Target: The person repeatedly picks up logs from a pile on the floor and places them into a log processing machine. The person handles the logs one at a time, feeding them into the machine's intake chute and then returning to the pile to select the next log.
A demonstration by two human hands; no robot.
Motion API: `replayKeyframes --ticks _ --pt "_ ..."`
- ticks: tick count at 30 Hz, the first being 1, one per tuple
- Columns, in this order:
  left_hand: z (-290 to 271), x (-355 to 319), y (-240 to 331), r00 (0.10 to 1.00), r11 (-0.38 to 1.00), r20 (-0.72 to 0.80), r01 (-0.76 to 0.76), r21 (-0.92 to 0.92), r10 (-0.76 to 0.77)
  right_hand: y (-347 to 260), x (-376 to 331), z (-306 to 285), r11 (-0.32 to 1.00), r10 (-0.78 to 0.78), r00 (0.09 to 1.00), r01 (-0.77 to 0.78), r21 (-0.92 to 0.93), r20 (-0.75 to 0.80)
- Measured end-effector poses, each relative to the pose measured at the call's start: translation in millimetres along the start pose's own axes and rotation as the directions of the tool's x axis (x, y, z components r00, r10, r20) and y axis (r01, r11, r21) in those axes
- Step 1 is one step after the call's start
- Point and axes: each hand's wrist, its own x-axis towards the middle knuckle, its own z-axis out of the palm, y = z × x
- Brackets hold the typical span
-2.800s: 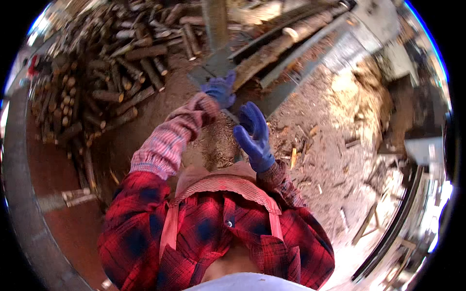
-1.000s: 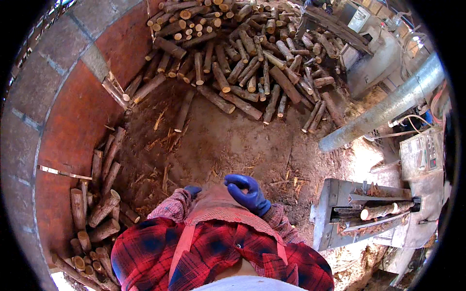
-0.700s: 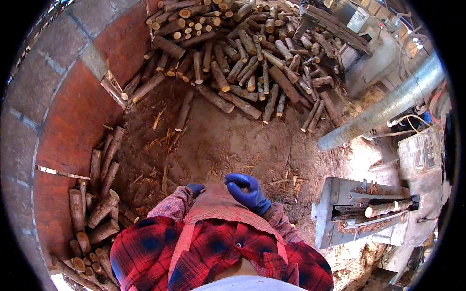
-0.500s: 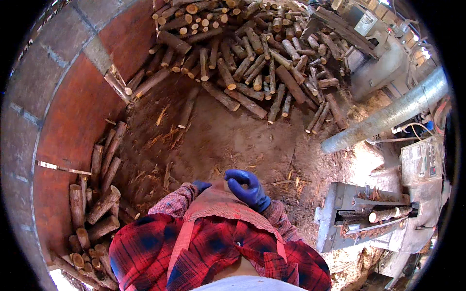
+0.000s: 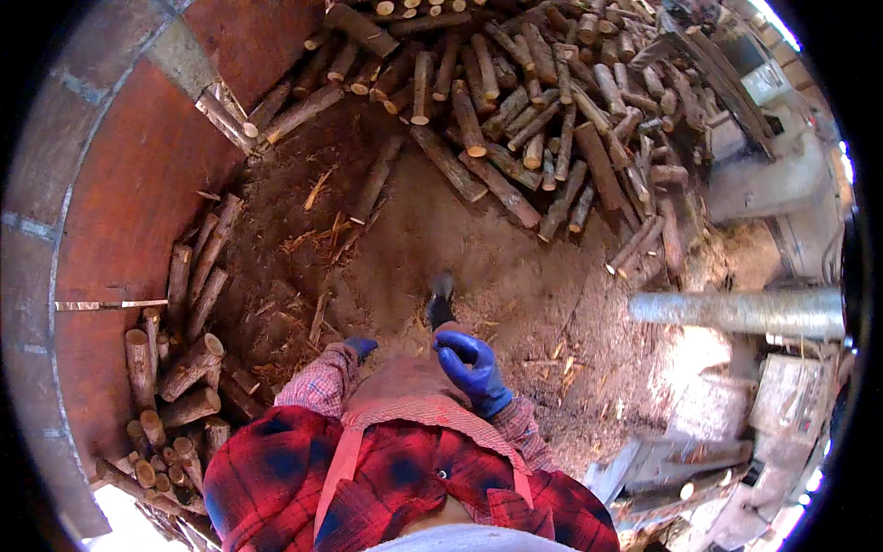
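My right hand [image 5: 474,370], in a blue glove, hovers in front of my apron [image 5: 405,382] with loosely curled fingers. Thumb and forefinger stand apart, and nothing shows between them. On the other side of the apron, only a bit of my left hand [image 5: 364,347] in its blue glove peeks past the plaid sleeve; its fingers are hidden. Neither hand touches a log. My dark shoe [image 5: 442,290] is out ahead on the dirt floor [image 5: 405,248]. Nearest in front is a single log [image 5: 376,179] lying on the ground.
A large heap of cut logs [image 5: 515,120] spreads across the far side. More logs [image 5: 191,368] lean along the rusty metal wall [image 5: 120,212] at left. To the right are a metal pipe [image 5: 736,314] and a machine with a log [image 5: 706,484] in its trough. Bark scraps litter the floor.
The view has turned and shifted forward: the log heap sits farther right, and the machine lower right. My shoe has come into sight ahead of the apron. My hands stay at my front.
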Motion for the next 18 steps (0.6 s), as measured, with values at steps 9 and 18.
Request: replayKeyframes --ticks 9,18 --pt "1.4 219.7 -94.1 0.827 0.918 -0.405 -0.385 0.097 0.39 170.9 339.6 -95.5 0.76 0.472 0.873 -0.334 -0.557 0.121" --pt "-224.1 563.4 -81.7 0.753 0.922 -0.549 0.207 -0.326 -0.363 326.5 838.3 -262.6 0.375 0.069 0.926 -0.368 -0.851 -0.37"
